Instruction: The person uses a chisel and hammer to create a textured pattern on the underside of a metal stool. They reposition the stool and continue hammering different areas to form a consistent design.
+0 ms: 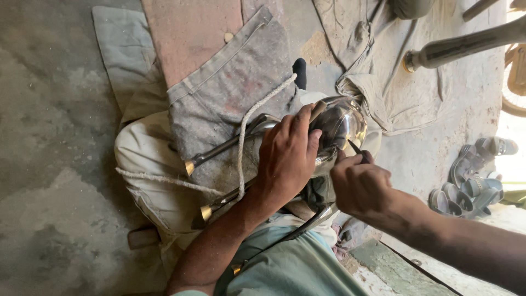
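Left hand [286, 156] grip clamped over the shiny metal bowl [338, 127], fingers wrapped on its rim, pinning it on the grey cloth [235, 93] over the lap. Right hand [359, 186] grip pinched tight on a thin dark tool [355, 147], tip touching the bowl's polished side. Two metal rods [219, 152] run out from the bowl to the left, white rope [246, 131] draped across them. Pile of sandals [474, 175] on the floor at right, well apart
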### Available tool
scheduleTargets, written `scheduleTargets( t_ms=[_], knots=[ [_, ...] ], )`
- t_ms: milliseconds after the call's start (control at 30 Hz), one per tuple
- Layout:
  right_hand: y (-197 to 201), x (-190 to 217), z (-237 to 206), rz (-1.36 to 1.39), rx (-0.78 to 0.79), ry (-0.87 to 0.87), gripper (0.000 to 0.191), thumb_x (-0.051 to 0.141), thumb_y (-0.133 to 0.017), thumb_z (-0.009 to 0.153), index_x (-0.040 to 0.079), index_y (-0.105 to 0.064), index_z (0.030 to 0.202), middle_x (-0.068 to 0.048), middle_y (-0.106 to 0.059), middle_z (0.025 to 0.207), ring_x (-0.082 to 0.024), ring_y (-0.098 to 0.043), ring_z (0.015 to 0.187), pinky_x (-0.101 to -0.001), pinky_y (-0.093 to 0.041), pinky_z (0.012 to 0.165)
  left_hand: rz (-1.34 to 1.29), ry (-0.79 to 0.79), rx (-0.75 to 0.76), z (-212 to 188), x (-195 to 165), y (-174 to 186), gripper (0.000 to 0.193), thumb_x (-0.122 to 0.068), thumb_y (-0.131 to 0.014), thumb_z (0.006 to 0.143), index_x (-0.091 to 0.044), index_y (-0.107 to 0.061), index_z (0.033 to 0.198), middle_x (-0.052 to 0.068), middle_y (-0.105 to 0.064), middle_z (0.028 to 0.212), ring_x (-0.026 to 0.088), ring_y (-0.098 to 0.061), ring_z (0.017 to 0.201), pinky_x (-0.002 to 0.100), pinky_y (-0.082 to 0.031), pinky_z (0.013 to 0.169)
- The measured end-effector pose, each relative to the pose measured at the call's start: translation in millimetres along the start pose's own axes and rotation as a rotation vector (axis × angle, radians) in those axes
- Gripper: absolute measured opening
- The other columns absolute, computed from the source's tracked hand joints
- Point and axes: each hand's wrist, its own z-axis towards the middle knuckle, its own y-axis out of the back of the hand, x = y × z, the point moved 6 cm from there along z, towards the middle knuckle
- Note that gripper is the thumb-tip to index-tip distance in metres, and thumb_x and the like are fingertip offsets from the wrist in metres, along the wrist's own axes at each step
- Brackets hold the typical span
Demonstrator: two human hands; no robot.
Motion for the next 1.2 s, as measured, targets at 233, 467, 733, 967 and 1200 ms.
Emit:
scheduleTargets(
  t_ms=[233, 467, 733, 967, 1200],
  knots=[
    [1.2, 3.0, -20.1, 0.068, 0.130, -0.171, 0.024, 0.012, -0.071, 0.090, 0.007, -0.077, 0.113, -0.009, -0.079, 0.113, -0.011, -0.053, 0.068, -0.0253, -0.033, 0.055, 0.017, -0.023, -0.034, -3.2, -0.4, 4.4, 0.045, -0.020, -0.063, 0.100, 0.001, -0.053, 0.138, 0.020, -0.067, 0.108, 0.035, -0.068, 0.094, 0.048, -0.052, 0.083],
    [-12.2, 14.5, -35.3, 0.433, 0.263, -0.261, 0.040, 0.014, -0.061, 0.094, 0.007, -0.070, 0.132, -0.026, -0.076, 0.114, -0.010, -0.052, 0.062, -0.0189, -0.032, 0.037, 0.032, -0.016, 0.009, -2.4, 2.5, 3.5, 0.046, -0.020, -0.063, 0.100, 0.000, -0.050, 0.140, 0.018, -0.067, 0.102, 0.030, -0.068, 0.087, 0.047, -0.051, 0.080],
    [-19.6, 12.2, -42.2, 0.505, 0.281, -0.370, 0.036, 0.023, -0.060, 0.098, 0.013, -0.070, 0.131, -0.016, -0.069, 0.120, -0.010, -0.046, 0.061, -0.0202, -0.031, 0.037, 0.046, -0.040, 0.013, -3.1, 1.6, 6.6, 0.046, -0.018, -0.062, 0.101, 0.001, -0.050, 0.141, 0.018, -0.066, 0.101, 0.030, -0.067, 0.089, 0.047, -0.049, 0.080],
    [-27.6, 1.7, -39.1, 0.611, 0.260, -0.374, 0.041, 0.011, -0.068, 0.094, 0.020, -0.073, 0.133, 0.002, -0.065, 0.135, -0.010, -0.046, 0.069, -0.0214, -0.033, 0.048, 0.034, -0.043, 0.010, -0.8, 0.5, 9.1, 0.047, -0.016, -0.063, 0.100, 0.001, -0.049, 0.142, 0.017, -0.065, 0.100, 0.031, -0.066, 0.089, 0.047, -0.048, 0.082],
    [-50.5, -13.6, -39.4, 0.788, 0.456, -0.359, 0.042, 0.009, -0.063, 0.091, 0.024, -0.071, 0.129, 0.009, -0.065, 0.134, -0.012, -0.050, 0.074, -0.0224, -0.042, 0.053, 0.036, -0.046, 0.017, -0.8, 1.4, 6.0, 0.051, -0.016, -0.064, 0.100, 0.000, -0.048, 0.145, 0.017, -0.064, 0.102, 0.031, -0.065, 0.087, 0.047, -0.048, 0.082]
  ],
)
